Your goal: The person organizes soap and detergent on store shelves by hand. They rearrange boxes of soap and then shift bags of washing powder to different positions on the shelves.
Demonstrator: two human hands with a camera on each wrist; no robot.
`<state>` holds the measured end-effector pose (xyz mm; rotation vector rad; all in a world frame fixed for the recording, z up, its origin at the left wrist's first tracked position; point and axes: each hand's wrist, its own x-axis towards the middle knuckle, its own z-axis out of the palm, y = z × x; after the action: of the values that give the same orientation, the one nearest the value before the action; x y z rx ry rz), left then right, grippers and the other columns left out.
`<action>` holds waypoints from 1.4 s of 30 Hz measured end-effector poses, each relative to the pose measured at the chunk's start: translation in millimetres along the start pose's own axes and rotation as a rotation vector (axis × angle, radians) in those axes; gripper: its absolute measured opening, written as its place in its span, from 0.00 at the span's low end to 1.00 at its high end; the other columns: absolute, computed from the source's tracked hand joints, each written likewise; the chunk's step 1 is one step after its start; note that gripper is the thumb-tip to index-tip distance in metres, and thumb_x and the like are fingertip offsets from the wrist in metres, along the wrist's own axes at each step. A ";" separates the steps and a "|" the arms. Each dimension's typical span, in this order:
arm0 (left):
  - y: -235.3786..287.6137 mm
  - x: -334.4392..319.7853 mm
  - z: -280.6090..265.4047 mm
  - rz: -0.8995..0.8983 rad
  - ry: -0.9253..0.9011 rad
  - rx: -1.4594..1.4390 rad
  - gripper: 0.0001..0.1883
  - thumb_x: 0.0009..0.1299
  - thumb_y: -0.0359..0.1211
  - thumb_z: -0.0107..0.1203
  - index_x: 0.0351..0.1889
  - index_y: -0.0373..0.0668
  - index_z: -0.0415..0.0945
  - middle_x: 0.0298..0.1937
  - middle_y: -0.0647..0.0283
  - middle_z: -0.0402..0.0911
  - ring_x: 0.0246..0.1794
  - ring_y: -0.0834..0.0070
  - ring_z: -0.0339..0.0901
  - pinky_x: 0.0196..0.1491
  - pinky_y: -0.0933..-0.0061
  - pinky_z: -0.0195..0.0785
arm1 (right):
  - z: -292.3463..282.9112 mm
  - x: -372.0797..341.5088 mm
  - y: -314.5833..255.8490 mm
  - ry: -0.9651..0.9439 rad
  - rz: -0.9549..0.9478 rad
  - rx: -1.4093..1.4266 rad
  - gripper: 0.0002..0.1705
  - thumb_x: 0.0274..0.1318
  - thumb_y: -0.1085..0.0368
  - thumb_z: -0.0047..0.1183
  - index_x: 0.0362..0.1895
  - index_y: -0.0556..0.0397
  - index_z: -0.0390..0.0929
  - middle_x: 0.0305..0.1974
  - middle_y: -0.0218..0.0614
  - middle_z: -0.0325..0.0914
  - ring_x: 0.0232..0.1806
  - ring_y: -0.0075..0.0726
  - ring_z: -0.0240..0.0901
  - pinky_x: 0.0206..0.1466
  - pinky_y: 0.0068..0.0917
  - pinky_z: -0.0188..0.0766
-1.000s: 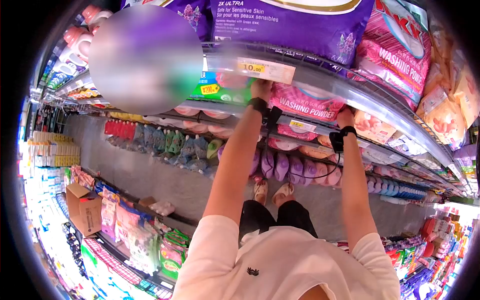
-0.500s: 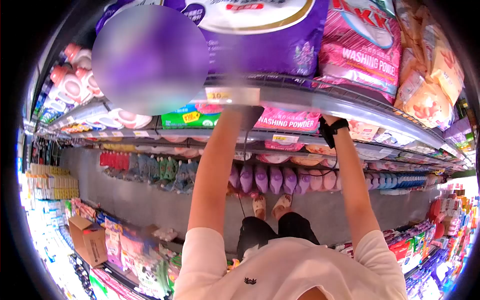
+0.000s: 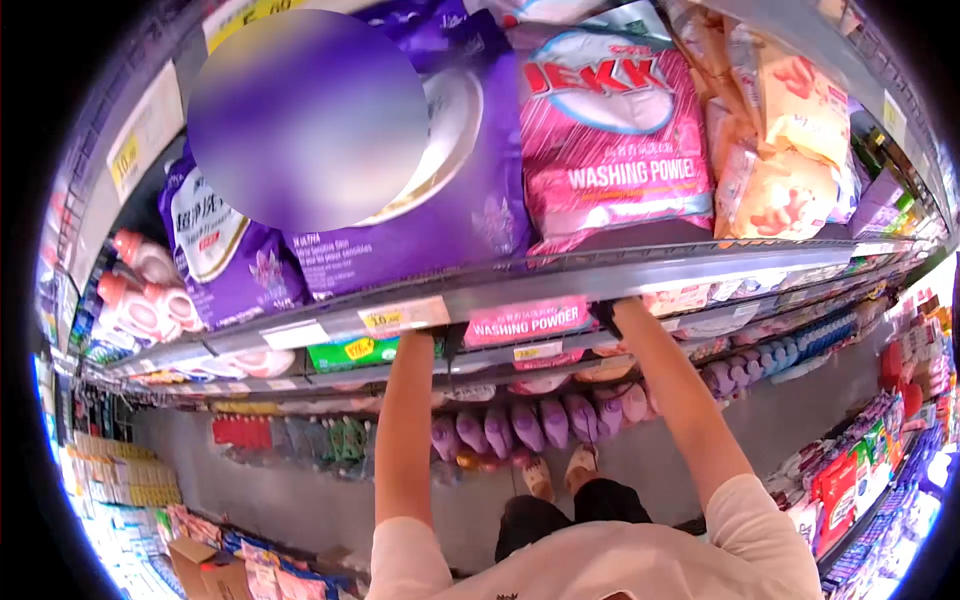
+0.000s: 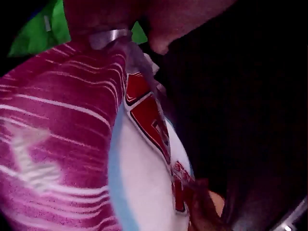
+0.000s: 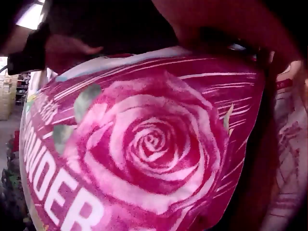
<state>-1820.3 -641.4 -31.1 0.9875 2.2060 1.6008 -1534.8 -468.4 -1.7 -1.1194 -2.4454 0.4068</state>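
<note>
Under a shelf edge in the head view, a pink washing powder bag (image 3: 528, 319) lies between both hands, which the shelf mostly hides. My left hand (image 4: 108, 19), with a ring on a finger, grips one side of this bag (image 4: 62, 125) near its top in the left wrist view. On the bag's other side in the right wrist view, my right hand (image 5: 224, 24) holds the edge by the printed rose (image 5: 153, 140); its fingertips are dark or out of sight. The left hand (image 5: 70, 50) shows there behind the bag's far end.
Above the shelf edge (image 3: 640, 275) stand a purple detergent bag (image 3: 400, 240), a larger pink bag (image 3: 615, 150) and orange packs (image 3: 780, 190). A green pack (image 3: 345, 352) lies left of the hands. Purple bottles (image 3: 498, 432) line a lower shelf.
The head view has tilted up toward the upper shelf, showing more of its bags. Both hands have gone further beneath the shelf edge, where they are now largely hidden.
</note>
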 end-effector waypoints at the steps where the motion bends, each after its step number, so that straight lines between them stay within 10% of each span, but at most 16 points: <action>1: 1.2 -6.7 -4.1 -0.012 -0.005 -0.003 0.23 0.67 0.34 0.53 0.59 0.38 0.66 0.63 0.47 0.66 0.64 0.49 0.61 0.64 0.55 0.57 | 2.5 -4.3 -2.2 0.002 0.005 0.004 0.22 0.61 0.57 0.46 0.57 0.52 0.70 0.50 0.48 0.75 0.52 0.52 0.71 0.55 0.44 0.66; 16: 17.3 -17.6 -25.1 0.045 -0.041 0.099 0.23 0.67 0.34 0.53 0.59 0.36 0.66 0.63 0.47 0.65 0.63 0.47 0.62 0.64 0.53 0.56 | -21.1 -31.1 -26.5 -0.052 -0.090 -0.002 0.25 0.59 0.60 0.48 0.61 0.50 0.66 0.47 0.47 0.76 0.47 0.51 0.74 0.52 0.44 0.70; 21: 59.6 -96.4 -36.7 0.140 -0.101 0.314 0.23 0.67 0.34 0.53 0.59 0.36 0.66 0.63 0.46 0.64 0.62 0.46 0.62 0.64 0.53 0.56 | -151.4 -105.5 -82.6 -0.716 -0.657 -0.036 0.24 0.59 0.57 0.49 0.59 0.51 0.68 0.46 0.43 0.77 0.44 0.50 0.76 0.48 0.41 0.73; 24: 107.9 -161.2 -49.0 0.749 -0.142 0.563 0.20 0.67 0.35 0.52 0.55 0.35 0.68 0.56 0.47 0.70 0.58 0.50 0.67 0.58 0.54 0.62 | -228.7 -102.1 -110.4 -0.670 -0.791 0.374 0.20 0.63 0.54 0.48 0.53 0.53 0.73 0.43 0.42 0.78 0.47 0.42 0.76 0.48 0.34 0.73; 27: 196.8 -187.8 -60.7 0.892 -0.362 0.489 0.21 0.65 0.34 0.54 0.55 0.36 0.68 0.58 0.49 0.69 0.59 0.52 0.66 0.60 0.54 0.61 | -283.8 -39.1 -132.7 -0.337 -0.695 0.353 0.14 0.65 0.60 0.47 0.47 0.56 0.75 0.41 0.39 0.79 0.45 0.34 0.76 0.48 0.30 0.72; 31: 278.2 -182.2 -48.4 0.883 -0.237 0.465 0.24 0.63 0.35 0.56 0.57 0.36 0.67 0.58 0.51 0.69 0.59 0.55 0.66 0.62 0.56 0.59 | -274.7 90.9 -141.5 0.162 -0.705 0.102 0.12 0.61 0.60 0.46 0.44 0.49 0.76 0.38 0.44 0.80 0.40 0.48 0.78 0.44 0.42 0.71; 35: 304.5 -161.4 -21.7 0.933 -0.082 0.582 0.26 0.62 0.36 0.57 0.57 0.35 0.67 0.59 0.51 0.68 0.60 0.57 0.66 0.62 0.56 0.59 | -263.8 183.1 -164.3 0.558 -0.648 -0.211 0.23 0.64 0.51 0.40 0.56 0.47 0.74 0.53 0.50 0.74 0.56 0.56 0.70 0.60 0.47 0.63; 42: 287.3 -144.6 13.7 0.846 -0.042 0.741 0.32 0.58 0.41 0.61 0.56 0.32 0.67 0.55 0.53 0.67 0.54 0.60 0.68 0.58 0.62 0.62 | -251.0 214.6 -168.4 0.340 -0.416 -0.360 0.24 0.64 0.50 0.40 0.57 0.48 0.73 0.54 0.50 0.73 0.57 0.56 0.70 0.60 0.47 0.62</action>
<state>-1596.8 -675.3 198.1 2.3630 2.5515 0.8830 -1648.1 -387.8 341.9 -0.6982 -2.4022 -0.3359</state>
